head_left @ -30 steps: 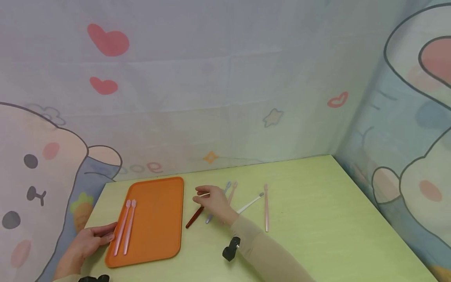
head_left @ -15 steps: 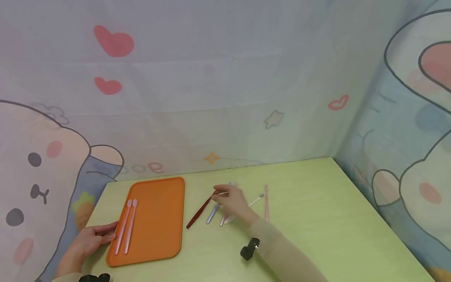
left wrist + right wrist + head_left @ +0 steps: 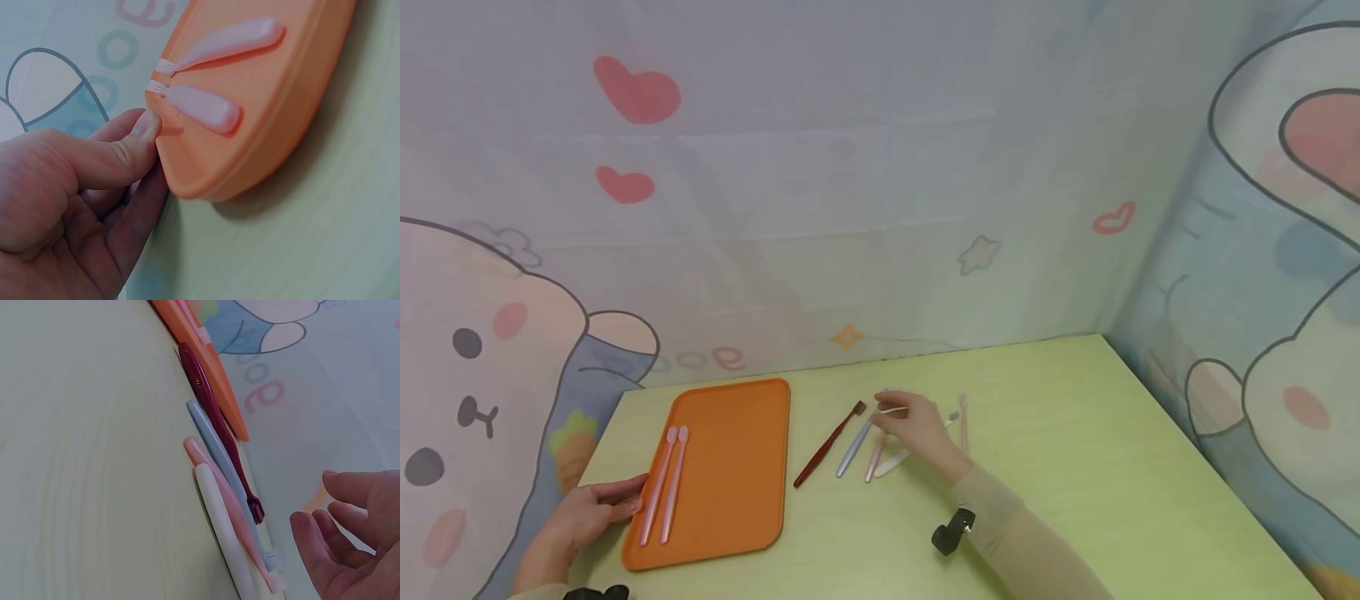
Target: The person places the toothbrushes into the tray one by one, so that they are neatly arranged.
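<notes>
My left hand (image 3: 583, 512) pinches the left rim of an orange tray (image 3: 737, 467) between thumb and fingers. Two pink toothbrushes (image 3: 657, 492) lie side by side on the tray's left part. My right hand (image 3: 917, 425) hovers over the far ends of several toothbrushes on the table, and its bent, spread fingers hold nothing in the right wrist view. Beneath or beside it lie a dark red toothbrush (image 3: 823, 454), a light blue one (image 3: 215, 444), a pink one (image 3: 228, 500) and a white one (image 3: 219, 519). The hand partly hides the blue, pink and white ones.
Another pink toothbrush (image 3: 964, 425) lies farther right, its lower part behind the right forearm. The light green table (image 3: 1097, 467) meets a printed cloth backdrop (image 3: 820, 192) at the back and on both sides.
My right hand has moved right, off the dark red toothbrush, whose bristle end now shows. The left hand keeps its grip on the tray, and the toothbrushes lie as before.
</notes>
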Demonstrator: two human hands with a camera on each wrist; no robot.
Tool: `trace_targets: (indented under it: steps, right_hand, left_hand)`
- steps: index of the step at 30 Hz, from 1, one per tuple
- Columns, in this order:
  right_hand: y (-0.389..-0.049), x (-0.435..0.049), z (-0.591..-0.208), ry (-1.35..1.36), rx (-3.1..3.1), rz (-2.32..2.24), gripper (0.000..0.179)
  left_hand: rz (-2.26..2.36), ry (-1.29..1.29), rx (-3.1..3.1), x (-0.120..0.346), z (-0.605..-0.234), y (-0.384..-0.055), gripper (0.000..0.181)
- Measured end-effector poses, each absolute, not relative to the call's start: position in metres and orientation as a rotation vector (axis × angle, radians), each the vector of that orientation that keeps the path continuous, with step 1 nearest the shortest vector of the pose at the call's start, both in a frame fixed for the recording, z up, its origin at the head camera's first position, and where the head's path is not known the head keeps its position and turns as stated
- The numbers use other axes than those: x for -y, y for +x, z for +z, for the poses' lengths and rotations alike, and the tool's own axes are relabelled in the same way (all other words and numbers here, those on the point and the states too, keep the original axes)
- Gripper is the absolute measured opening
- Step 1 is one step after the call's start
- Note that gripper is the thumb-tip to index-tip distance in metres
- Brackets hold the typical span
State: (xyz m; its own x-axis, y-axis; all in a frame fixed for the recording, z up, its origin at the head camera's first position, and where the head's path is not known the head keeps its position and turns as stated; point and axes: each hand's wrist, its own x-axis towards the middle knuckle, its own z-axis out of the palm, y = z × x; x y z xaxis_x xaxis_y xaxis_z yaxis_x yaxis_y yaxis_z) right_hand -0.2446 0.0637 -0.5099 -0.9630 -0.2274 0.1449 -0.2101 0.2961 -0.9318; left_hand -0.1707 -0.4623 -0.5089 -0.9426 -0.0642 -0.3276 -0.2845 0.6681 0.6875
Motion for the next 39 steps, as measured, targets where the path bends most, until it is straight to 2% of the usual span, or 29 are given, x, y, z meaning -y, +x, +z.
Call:
trace_targets:
  steps: [16,39]
  right_hand:
    - [-0.236,-0.111,-0.513,-0.243,-2.556,-1.858,0.041]
    - [-0.228,-0.156,-0.515,-0.168,-2.585,-1.851,0.042]
  left_hand:
    - [1.171,-0.349,-2.54,0.468,-0.511,-0.175,0.073]
    - [1.216,-0.323,-2.52,0.462,-0.511,-0.176,0.069]
